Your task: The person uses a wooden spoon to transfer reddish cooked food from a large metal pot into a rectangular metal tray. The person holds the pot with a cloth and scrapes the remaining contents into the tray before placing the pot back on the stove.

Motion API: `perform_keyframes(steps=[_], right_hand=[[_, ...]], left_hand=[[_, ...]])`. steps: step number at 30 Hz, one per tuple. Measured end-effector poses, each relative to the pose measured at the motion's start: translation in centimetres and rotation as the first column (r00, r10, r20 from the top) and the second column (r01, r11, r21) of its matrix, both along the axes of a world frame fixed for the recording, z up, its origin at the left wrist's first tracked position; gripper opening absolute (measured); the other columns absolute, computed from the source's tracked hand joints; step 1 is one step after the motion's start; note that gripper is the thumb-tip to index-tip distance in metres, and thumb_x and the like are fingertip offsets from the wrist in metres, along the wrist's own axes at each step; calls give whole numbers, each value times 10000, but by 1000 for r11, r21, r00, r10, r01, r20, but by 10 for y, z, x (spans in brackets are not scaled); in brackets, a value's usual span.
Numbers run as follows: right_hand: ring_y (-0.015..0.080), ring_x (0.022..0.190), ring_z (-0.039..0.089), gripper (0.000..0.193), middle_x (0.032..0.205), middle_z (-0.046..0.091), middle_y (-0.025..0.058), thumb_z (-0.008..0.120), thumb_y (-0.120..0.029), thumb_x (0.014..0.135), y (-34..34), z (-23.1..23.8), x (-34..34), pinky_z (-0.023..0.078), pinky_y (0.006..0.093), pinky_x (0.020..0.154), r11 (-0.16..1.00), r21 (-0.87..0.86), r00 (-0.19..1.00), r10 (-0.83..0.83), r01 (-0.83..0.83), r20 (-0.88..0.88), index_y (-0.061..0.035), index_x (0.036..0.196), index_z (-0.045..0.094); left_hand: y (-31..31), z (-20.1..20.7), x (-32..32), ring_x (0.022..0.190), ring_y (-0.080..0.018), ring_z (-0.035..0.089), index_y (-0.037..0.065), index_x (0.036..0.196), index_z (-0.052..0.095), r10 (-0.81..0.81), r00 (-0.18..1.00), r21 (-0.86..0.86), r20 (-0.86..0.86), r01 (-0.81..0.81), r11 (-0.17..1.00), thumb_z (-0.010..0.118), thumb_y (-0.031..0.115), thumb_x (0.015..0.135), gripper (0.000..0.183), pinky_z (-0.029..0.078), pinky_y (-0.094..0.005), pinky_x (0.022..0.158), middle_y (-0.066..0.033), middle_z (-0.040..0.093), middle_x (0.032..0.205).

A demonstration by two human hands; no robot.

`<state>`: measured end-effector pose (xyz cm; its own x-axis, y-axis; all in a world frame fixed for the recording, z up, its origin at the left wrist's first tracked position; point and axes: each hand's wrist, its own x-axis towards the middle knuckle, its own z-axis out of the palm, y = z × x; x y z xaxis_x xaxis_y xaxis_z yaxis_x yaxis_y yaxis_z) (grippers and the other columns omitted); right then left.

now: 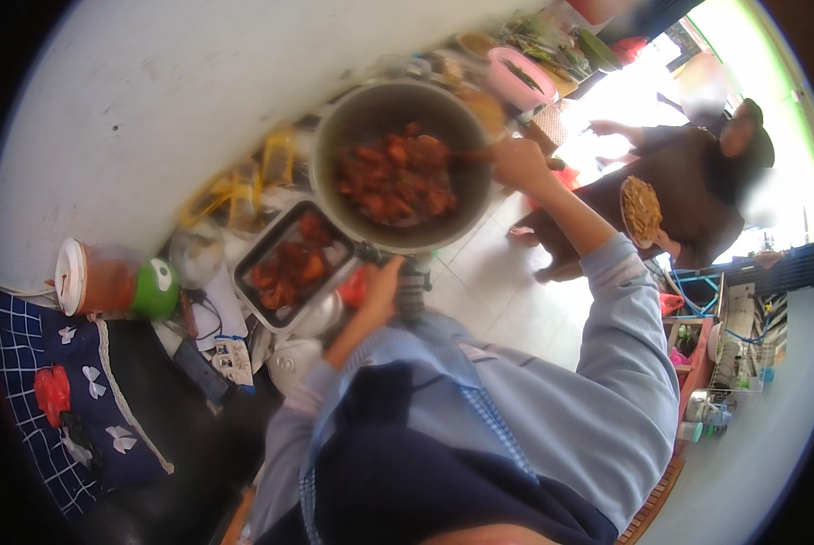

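A large round metal pot [327, 211] holds reddish-brown pieces of sauced food [396, 177]. My right hand [521, 168] is closed round the handle of a wooden stirring utensil [472, 156] that reaches over the pot's right side. The utensil's far end is blurred among the food. At the pot's near edge my left hand [384, 283] grips the pot, beside a dark grey striped cloth [411, 289]; its fingers are partly hidden. Left of the pot sits a rectangular tray [241, 277] with similar food in it.
A person [679, 186] in dark clothing stands at the right with a plate of food [641, 211]. A pink basin [522, 80] is at the back. A green-and-red container [155, 289] and a phone [203, 374] lie left. Shelved dishes [723, 372] stand far right.
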<state>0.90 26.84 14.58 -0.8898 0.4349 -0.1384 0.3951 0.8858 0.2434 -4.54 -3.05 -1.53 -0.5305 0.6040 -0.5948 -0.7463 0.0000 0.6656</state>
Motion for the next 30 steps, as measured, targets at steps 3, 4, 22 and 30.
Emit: perform_keyframes(steps=[3,4,22,30], right_hand=[[302,808,702,194,795,694,133,601,-174,796,9,7,0,561,419,722,989,-119,996,-78,83,43,-39,875,714],[304,811,702,198,787,693,128,599,-176,800,16,15,3,563,420,722,989,-126,996,-73,78,48,-32,876,712],[285,893,701,194,901,720,129,629,-223,809,-29,25,-19,546,413,774,989,-22,987,-145,146,63,-144,940,748],[322,947,683,307,981,724,138,640,-243,816,-12,60,-11,515,422,873,958,-159,967,-220,239,127,-217,1103,744]], left_hand=[[2,9,-1,801,-210,662,-36,1076,571,27,999,13,29,-27,1000,677,138,856,300,538,-343,649,-122,647,946],[1,11,-2,805,-209,660,-40,1075,571,27,999,19,20,-27,999,677,141,855,304,537,-344,649,-122,646,949],[-1,-6,-2,808,-214,652,-72,1052,596,-1,997,-62,-81,-4,998,696,169,840,337,528,-340,678,-132,648,952],[-6,-7,-5,801,-240,686,-28,1053,599,-67,996,146,65,57,988,647,154,878,258,560,-351,658,-145,665,930]])
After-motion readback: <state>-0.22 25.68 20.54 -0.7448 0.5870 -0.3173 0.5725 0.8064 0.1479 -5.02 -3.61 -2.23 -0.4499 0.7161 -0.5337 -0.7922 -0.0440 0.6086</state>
